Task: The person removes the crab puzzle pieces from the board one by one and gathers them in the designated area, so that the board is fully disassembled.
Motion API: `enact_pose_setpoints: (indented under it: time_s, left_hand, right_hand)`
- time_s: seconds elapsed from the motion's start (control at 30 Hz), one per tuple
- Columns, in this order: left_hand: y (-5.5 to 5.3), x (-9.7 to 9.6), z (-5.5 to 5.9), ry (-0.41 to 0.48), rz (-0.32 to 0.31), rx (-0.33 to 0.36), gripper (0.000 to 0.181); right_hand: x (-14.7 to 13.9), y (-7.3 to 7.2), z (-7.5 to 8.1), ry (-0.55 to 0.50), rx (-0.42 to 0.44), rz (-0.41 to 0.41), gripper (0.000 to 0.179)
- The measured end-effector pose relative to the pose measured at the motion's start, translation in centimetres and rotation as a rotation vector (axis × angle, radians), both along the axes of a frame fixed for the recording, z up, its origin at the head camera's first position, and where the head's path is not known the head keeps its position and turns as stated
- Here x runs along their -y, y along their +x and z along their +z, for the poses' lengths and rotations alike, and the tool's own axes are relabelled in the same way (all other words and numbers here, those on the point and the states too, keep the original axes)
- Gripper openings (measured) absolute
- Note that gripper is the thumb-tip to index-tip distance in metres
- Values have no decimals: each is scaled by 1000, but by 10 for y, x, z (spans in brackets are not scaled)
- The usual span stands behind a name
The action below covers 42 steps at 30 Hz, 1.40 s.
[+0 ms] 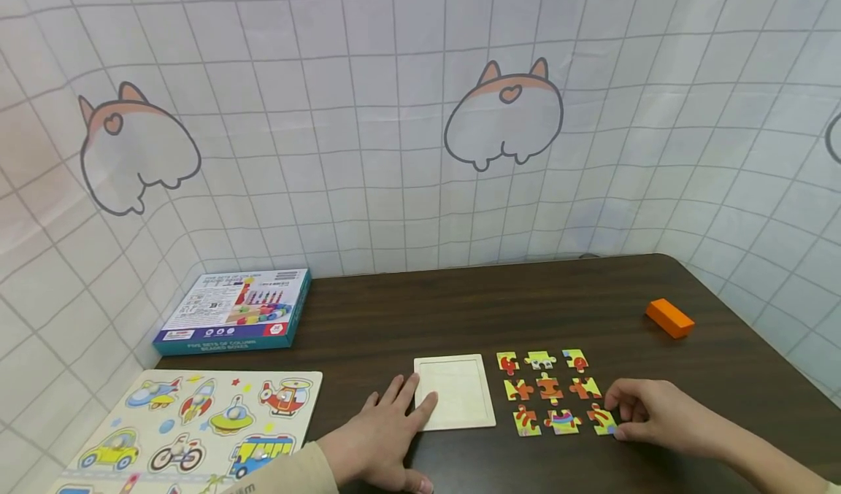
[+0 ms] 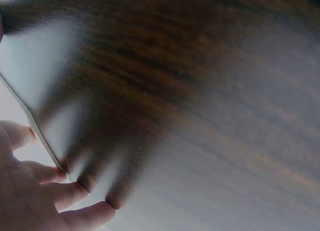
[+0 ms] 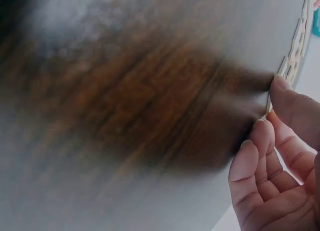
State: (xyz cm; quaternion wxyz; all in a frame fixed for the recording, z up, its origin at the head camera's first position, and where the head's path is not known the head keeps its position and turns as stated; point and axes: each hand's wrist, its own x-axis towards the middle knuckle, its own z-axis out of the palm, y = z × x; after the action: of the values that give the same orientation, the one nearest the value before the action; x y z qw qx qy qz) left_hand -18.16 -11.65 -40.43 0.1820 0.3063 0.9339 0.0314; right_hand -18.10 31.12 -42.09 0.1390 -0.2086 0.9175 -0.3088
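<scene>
My left hand (image 1: 384, 435) lies spread on the table, its fingertips resting at the left edge of a pale wooden puzzle tray (image 1: 453, 393). In the left wrist view its straight fingers (image 2: 75, 193) touch down along the tray's thin edge. To the tray's right, several jigsaw pieces (image 1: 549, 388) in yellow, red and orange lie in spaced rows. At the near right corner of these rows, my right hand (image 1: 663, 415) pinches a puzzle piece (image 1: 601, 421) by its edge between thumb and index finger. The right wrist view shows the other fingers (image 3: 245, 163) curled under.
An orange block (image 1: 669, 318) sits at the table's right. On the left lie a wooden vehicle peg puzzle (image 1: 217, 381) and, behind it, a teal boxed bead set (image 1: 233, 311). A gridded white curtain (image 1: 381, 114) surrounds the dark table (image 1: 407, 311).
</scene>
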Motion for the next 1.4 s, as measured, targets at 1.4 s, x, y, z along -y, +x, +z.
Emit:
enact_pose_setpoints:
  time_s: [1.4]
  left_hand:
    - [0, 0, -3, -3, -7, -17, 105]
  right_hand:
    - [1, -4, 2, 6, 38, -25, 28]
